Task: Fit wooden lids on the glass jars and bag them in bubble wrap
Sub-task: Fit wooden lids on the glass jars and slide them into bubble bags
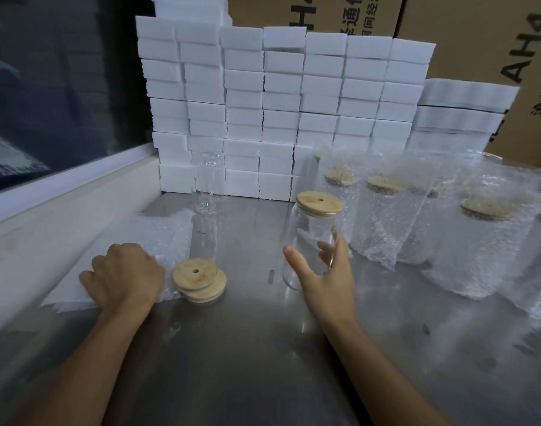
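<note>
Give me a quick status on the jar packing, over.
Left hand presses the bubble wrap stack. Right hand open at the lidded jar, not gripping. Two spare lids between the hands. Nothing in the way.

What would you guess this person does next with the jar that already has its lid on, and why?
Probably close the right hand on the lidded jar and carry it to the bubble wrap under the left hand. Its wooden lid is already seated, the fingers are spread at the glass, and the jars on the right are already bagged.
</note>
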A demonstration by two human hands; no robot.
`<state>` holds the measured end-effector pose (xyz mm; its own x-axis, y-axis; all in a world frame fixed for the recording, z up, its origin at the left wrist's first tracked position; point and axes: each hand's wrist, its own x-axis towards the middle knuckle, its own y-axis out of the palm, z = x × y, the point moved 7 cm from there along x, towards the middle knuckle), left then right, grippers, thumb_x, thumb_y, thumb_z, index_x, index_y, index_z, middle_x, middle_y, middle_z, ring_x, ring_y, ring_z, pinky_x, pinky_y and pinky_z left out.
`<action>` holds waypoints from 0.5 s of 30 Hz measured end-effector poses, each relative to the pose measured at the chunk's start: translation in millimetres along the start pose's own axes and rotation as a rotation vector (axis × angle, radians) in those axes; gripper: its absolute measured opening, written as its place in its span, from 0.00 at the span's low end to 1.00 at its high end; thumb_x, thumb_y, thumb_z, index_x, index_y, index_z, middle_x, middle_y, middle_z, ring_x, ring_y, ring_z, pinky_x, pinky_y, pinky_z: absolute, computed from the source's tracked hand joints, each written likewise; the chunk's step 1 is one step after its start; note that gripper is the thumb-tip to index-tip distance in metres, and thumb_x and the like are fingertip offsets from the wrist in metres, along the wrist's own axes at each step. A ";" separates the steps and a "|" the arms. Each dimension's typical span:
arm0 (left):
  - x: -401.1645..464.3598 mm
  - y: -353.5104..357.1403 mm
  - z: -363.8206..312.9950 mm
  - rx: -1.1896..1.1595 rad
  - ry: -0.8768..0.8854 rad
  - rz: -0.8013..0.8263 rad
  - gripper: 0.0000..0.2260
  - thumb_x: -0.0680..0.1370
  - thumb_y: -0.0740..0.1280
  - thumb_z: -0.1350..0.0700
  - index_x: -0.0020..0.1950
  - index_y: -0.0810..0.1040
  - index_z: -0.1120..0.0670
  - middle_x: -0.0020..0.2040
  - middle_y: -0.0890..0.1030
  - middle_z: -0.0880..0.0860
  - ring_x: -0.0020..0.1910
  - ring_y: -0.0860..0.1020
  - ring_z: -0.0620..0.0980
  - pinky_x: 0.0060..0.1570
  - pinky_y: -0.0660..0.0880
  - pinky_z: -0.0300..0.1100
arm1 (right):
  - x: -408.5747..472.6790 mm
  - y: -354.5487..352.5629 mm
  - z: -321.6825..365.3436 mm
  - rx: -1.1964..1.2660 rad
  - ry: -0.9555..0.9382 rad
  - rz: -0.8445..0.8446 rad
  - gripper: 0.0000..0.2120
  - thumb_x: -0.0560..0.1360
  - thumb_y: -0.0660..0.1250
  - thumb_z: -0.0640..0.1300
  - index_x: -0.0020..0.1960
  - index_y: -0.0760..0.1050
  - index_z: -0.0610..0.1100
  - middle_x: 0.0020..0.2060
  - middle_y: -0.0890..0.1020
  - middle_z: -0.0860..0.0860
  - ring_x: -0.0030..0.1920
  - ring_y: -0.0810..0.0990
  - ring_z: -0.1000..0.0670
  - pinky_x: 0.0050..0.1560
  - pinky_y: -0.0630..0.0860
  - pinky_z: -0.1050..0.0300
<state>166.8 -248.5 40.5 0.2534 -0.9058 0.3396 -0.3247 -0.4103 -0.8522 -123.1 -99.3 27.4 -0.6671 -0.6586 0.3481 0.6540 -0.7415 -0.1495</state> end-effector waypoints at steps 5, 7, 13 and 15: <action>-1.1 3.4 -3.0 0.047 0.022 0.043 0.08 0.77 0.68 0.54 0.50 0.80 0.58 0.51 0.79 0.59 0.53 0.74 0.61 0.52 0.65 0.51 | 2.5 -9.1 -3.7 -0.001 0.034 -0.073 0.47 0.74 0.72 0.59 0.83 0.49 0.48 0.80 0.62 0.50 0.79 0.61 0.52 0.78 0.61 0.46; 0.1 3.3 -2.6 0.059 0.027 0.044 0.09 0.78 0.66 0.52 0.48 0.80 0.58 0.50 0.78 0.59 0.53 0.74 0.61 0.52 0.65 0.51 | 2.1 -13.0 -3.0 -0.007 0.033 -0.108 0.45 0.75 0.72 0.57 0.82 0.52 0.46 0.80 0.61 0.50 0.80 0.59 0.51 0.79 0.59 0.45; 0.3 4.9 -6.8 0.079 0.057 0.040 0.14 0.78 0.64 0.47 0.44 0.79 0.57 0.47 0.79 0.58 0.52 0.74 0.60 0.52 0.66 0.52 | -9.2 -33.1 22.5 0.008 -0.106 -0.387 0.31 0.75 0.73 0.53 0.73 0.65 0.48 0.66 0.71 0.53 0.67 0.71 0.52 0.71 0.68 0.41; -1.0 3.8 -7.4 0.039 0.053 0.014 0.12 0.79 0.64 0.50 0.44 0.80 0.57 0.46 0.79 0.58 0.50 0.74 0.60 0.52 0.65 0.51 | -13.0 -37.2 33.2 0.045 -0.169 -0.438 0.25 0.76 0.73 0.50 0.69 0.66 0.50 0.62 0.72 0.55 0.63 0.72 0.53 0.69 0.69 0.41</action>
<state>158.6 -249.9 39.8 0.2005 -0.9161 0.3471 -0.2920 -0.3941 -0.8714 -127.0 -58.9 59.2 -0.8187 -0.2526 0.5158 0.3414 -0.9362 0.0834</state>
